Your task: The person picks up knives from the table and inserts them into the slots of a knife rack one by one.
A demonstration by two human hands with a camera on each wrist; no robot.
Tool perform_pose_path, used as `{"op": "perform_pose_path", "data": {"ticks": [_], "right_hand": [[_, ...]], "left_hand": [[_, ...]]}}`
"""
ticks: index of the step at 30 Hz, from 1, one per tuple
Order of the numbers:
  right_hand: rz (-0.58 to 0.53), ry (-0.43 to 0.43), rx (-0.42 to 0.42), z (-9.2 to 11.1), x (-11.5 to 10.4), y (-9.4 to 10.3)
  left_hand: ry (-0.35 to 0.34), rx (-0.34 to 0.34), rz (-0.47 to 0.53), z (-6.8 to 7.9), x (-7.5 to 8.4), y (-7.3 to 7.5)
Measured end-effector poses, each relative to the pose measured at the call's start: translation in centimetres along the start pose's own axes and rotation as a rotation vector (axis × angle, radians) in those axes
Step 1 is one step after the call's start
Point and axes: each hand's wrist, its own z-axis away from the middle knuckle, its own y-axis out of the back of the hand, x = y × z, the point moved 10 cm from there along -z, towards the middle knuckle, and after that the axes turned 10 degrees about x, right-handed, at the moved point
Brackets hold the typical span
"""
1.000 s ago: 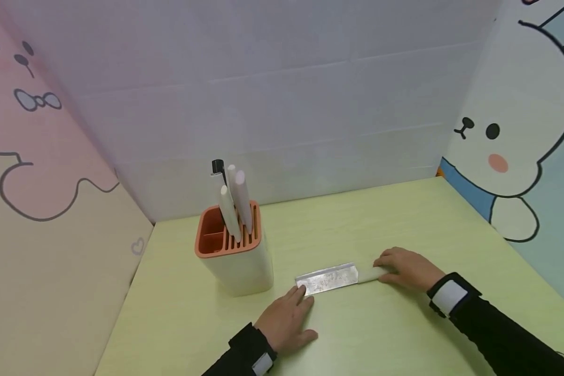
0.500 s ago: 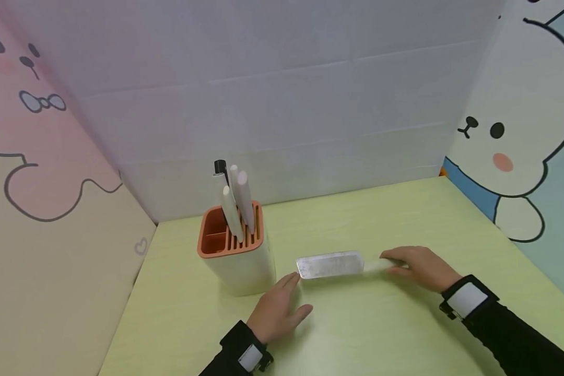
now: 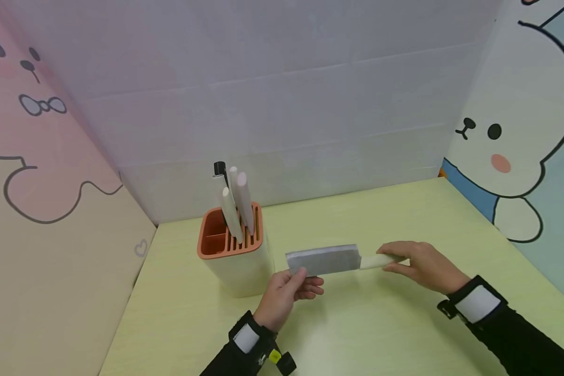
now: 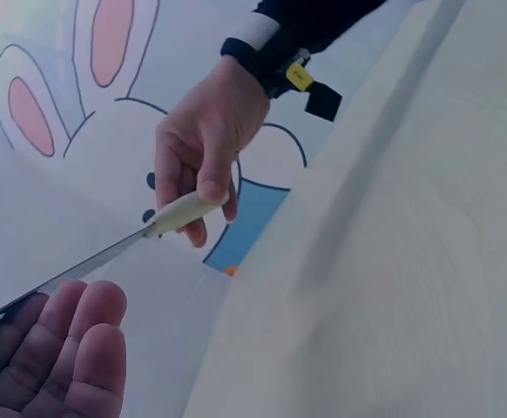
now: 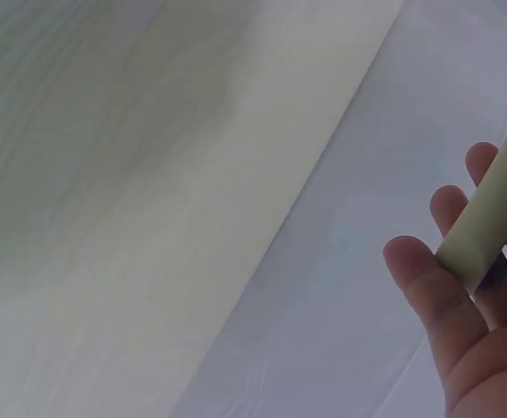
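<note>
A cleaver (image 3: 324, 260) with a broad grey blade and a pale handle is held up above the table between both hands. My right hand (image 3: 425, 265) pinches the handle (image 4: 188, 209) between thumb and fingers, as the right wrist view also shows with the handle end (image 5: 489, 209) lying across the fingers. At the other end, my left hand (image 3: 286, 295) pinches the blade's far lower corner, thumb on the near face and fingers beneath. In the left wrist view the blade runs edge-on over the left fingers (image 4: 88, 357).
To the left stands a white knife block (image 3: 244, 274) with an orange slotted top. Several light-handled knives (image 3: 239, 203) and a black-ended tool (image 3: 220, 168) stick up from it. Walls enclose the pale green-yellow table (image 3: 357, 329) at the back and sides.
The cleaver has risen off the table, its blade tilting to face the head camera. My left hand has gone from flat fingertips at the blade's end to pinching its corner.
</note>
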Motion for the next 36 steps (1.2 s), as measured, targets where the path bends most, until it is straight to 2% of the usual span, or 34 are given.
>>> {"op": "perform_pose_path", "data": {"ticks": [4, 10, 12, 14, 16, 17, 19, 22, 24, 27, 29, 32, 36], "right_hand": [[0.012, 0.017, 0.025, 0.1, -0.2, 0.1], [0.028, 0.019, 0.083, 0.1, 0.1, 0.3], [0.002, -0.040, 0.101, 0.0, 0.7, 0.4], [-0.063, -0.160, 0.113, -0.1, 1.7, 0.5], [-0.161, -0.314, 0.111, 0.2, 2.9, 0.4], [-0.261, -0.396, 0.103, 0.4, 3.4, 0.2], [-0.495, -0.536, 0.093, 1.0, 3.9, -0.4], [-0.887, -0.651, 0.078, 1.5, 3.2, -1.4], [-1.126, -0.675, 0.090, 1.4, 2.3, -1.8], [-1.377, -0.661, 0.142, 0.8, 1.1, -2.0], [-1.491, -0.644, 0.194, 0.3, 0.5, -2.0], [-1.601, -0.624, 0.259, -0.5, -0.3, -2.1], [-1.596, -0.624, 0.307, -1.5, -1.1, -2.7]], "left_hand": [[0.062, 0.008, 0.065, -0.1, -0.3, 0.0], [0.103, 0.022, 0.112, -0.2, -0.7, 0.1], [0.106, 0.039, 0.121, -0.2, -0.8, 0.3], [0.112, 0.063, 0.127, -0.3, -0.9, 0.5], [0.120, 0.083, 0.141, -0.3, -1.0, 0.7], [0.125, 0.090, 0.152, -0.3, -1.0, 0.8], [0.127, 0.093, 0.176, -0.4, -1.1, 0.8], [0.133, 0.086, 0.218, -0.4, -1.1, 0.7], [0.137, 0.082, 0.245, -0.5, -1.1, 0.5], [0.150, 0.088, 0.274, -0.6, -1.3, 0.3], [0.152, 0.092, 0.287, -0.6, -1.4, 0.2], [0.146, 0.091, 0.308, -0.8, -1.4, -0.1], [0.151, 0.072, 0.351, -0.8, -1.3, -0.8]]}}
